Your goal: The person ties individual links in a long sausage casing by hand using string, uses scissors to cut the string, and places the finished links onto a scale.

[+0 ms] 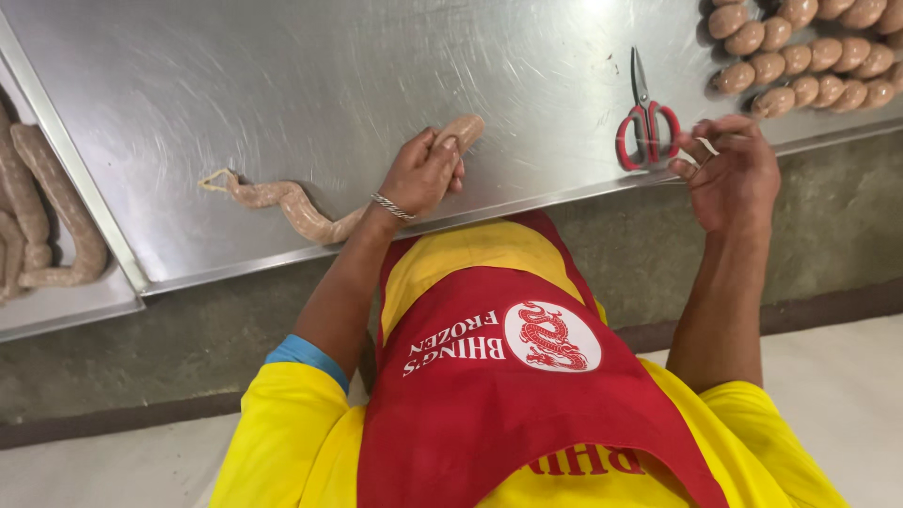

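2 hands work at the steel desk [329, 85]: left hand [420, 174] grips a sausage [301, 209] mid-frame; right hand [729, 174] pinches string [707, 146] beside scissors [645, 118].

A scratched steel table [282, 85] catches bright overhead glare above a rough grey concrete base [828, 216], with a dark strip meeting the pale floor [94, 470] below.

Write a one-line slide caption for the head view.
Left hand grips a long sausage on a steel table; right hand pinches string beside red scissors.
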